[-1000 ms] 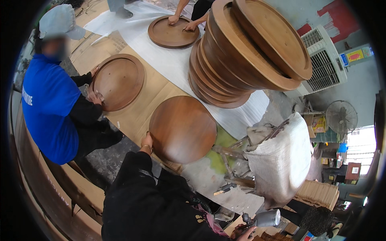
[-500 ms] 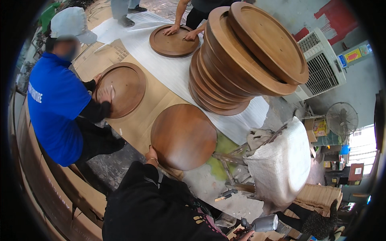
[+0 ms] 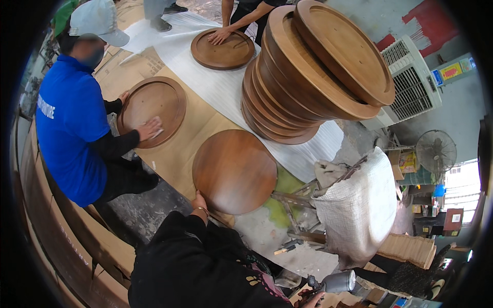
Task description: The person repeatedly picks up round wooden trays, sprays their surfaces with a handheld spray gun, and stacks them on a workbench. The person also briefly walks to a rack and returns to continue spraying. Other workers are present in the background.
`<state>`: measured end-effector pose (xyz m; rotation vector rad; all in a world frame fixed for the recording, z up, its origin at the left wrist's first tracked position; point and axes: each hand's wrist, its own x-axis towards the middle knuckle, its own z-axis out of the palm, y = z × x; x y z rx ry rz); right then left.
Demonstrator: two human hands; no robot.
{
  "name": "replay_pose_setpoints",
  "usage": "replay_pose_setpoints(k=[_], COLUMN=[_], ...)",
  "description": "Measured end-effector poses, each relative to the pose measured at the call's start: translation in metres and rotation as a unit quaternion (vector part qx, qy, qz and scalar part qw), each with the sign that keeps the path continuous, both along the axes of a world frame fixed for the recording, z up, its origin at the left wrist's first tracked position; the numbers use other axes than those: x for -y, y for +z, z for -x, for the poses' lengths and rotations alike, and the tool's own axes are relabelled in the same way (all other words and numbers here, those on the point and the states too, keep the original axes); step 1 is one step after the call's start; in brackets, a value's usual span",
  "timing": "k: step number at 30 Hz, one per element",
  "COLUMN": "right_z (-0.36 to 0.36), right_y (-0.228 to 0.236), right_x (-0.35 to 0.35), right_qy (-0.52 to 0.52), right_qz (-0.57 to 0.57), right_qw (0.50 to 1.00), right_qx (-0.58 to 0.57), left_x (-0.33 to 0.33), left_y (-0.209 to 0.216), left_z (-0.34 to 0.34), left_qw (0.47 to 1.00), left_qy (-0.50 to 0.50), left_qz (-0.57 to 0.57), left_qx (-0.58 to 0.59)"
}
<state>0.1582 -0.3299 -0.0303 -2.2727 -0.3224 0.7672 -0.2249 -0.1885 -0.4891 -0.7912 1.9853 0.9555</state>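
A smooth round brown wooden panel (image 3: 235,172) lies face up in front of me, its surface glossy. My left hand (image 3: 199,201) grips its near left edge, with the thumb showing and the other fingers mostly hidden below the rim. Low at the right, my right hand (image 3: 314,300) is closed around a spray gun (image 3: 336,282) with a grey metal cup; the frame's lower edge cuts off part of the hand. The gun is held apart from the panel, beyond my black sleeve.
A tall stack of rimmed round wooden panels (image 3: 287,77) rises beyond mine. At the left, a person in blue (image 3: 72,108) wipes a rimmed panel (image 3: 154,105); another person's hand (image 3: 220,36) rests on a panel farther back. A cloth-draped stand (image 3: 354,210) stands at right.
My left hand has shifted slightly along the panel's edge. The blue-clad person's wiping hand has moved toward the near right of their panel. The far person's hands have changed position on theirs.
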Motion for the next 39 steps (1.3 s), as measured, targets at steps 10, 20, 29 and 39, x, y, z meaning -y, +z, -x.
replay_pose_setpoints(k=[10, 20, 29, 39], right_z=[-0.021, -0.031, -0.069, -0.168], right_y=[-0.017, -0.018, -0.037, -0.057], right_x=[0.009, 0.020, 0.040, 0.056], right_qy=[0.086, 0.083, 0.035, 0.007], right_qz=[-0.027, -0.092, -0.103, -0.146], right_qw=[0.996, 0.991, 0.989, 0.980], right_qx=[-0.012, -0.039, -0.099, -0.138], left_x=[-0.004, -0.008, -0.057, 0.079], left_y=[-0.004, 0.086, 0.253, 0.444], left_z=[0.011, 0.021, 0.006, -0.021], left_qw=[0.959, 0.906, 0.845, 0.725], left_qy=[0.105, -0.079, -0.171, -0.382], left_qz=[-0.192, -0.380, -0.506, -0.479], left_qx=[0.182, 0.172, 0.006, -0.316])
